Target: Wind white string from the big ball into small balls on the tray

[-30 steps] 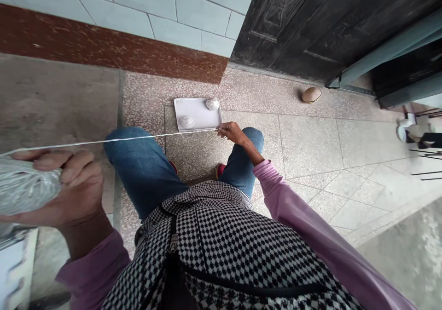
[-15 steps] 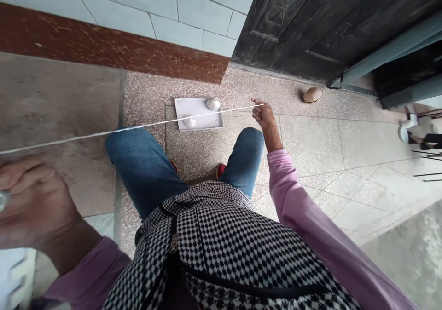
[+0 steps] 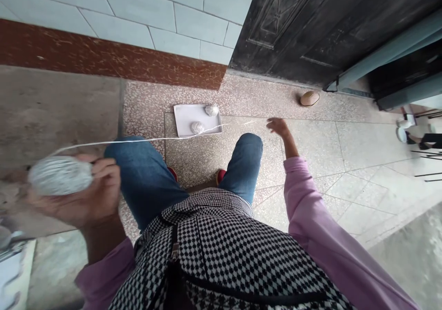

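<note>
My left hand (image 3: pixel 88 195) is closed round a large ball of white thread (image 3: pixel 60 175) at the left. A white strand (image 3: pixel 152 139) runs from that ball across my left knee toward the right. My right hand (image 3: pixel 278 127) is out past my right knee with its fingers loosely curled and blurred; the strand's end lies just left of it, and whether the fingers touch it I cannot tell. On the floor ahead lies a white tray (image 3: pixel 184 117) with two small thread balls (image 3: pixel 197 127) on it.
I sit with both knees in blue jeans over a speckled tile floor. A tiled wall with a red-brown skirting (image 3: pixel 113 64) stands ahead, a dark door (image 3: pixel 304 25) at the right. A brown oval object (image 3: pixel 310 98) lies by the door. Someone's feet (image 3: pixel 404 128) show at far right.
My left hand swung back into view with the ball, now lower and more to the right. My right hand pulled the strand up and right, then dropped lower; the strand has slackened.
</note>
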Tool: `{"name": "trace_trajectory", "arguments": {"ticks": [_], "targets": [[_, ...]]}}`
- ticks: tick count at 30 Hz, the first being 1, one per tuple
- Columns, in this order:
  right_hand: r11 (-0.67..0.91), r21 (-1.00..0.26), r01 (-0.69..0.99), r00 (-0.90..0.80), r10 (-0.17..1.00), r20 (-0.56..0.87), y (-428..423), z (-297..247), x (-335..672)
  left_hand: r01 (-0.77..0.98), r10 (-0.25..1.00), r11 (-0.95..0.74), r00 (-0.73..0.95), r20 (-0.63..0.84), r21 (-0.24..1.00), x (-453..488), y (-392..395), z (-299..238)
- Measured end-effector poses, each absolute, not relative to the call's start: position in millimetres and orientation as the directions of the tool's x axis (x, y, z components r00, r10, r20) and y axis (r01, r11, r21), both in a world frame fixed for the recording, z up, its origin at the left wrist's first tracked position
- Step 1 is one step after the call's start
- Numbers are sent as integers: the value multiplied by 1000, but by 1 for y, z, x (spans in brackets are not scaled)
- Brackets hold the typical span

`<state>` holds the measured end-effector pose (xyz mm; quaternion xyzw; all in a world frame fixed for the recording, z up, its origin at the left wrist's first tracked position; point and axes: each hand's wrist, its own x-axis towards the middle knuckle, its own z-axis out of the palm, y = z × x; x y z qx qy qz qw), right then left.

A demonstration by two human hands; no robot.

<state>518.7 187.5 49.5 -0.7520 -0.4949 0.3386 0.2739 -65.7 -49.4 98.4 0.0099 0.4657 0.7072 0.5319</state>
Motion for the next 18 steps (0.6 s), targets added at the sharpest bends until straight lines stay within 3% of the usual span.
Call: {"name": "trace_trajectory", "arguments": {"ticks": [1, 3, 6, 10, 14, 18], "targets": [[-365, -720, 590, 248, 931, -268, 177, 43, 514, -734, 789, -46, -443, -427, 677, -54, -44, 93], [-342, -698, 629, 213, 939, -269, 162, 34, 498, -746, 829, 36, -349, -437, 664, -27, -32, 80], [-228, -744, 628, 107, 972, -208, 147, 23, 454, -687, 835, 332, -105, -541, 647, 14, -13, 57], [-59, -922, 383, -276, 945, -175, 113, 4, 361, -496, 807, 570, 190, -559, 655, 59, 2, 25], [-39, -955, 294, -527, 827, -196, 69, -19, 283, -413, 798, 595, 207, -565, 689, 72, 0, 7], [-164, -932, 324, -474, 824, -310, 44, -36, 266, -387, 788, 608, 182, -588, 694, 61, -9, 0]]}}
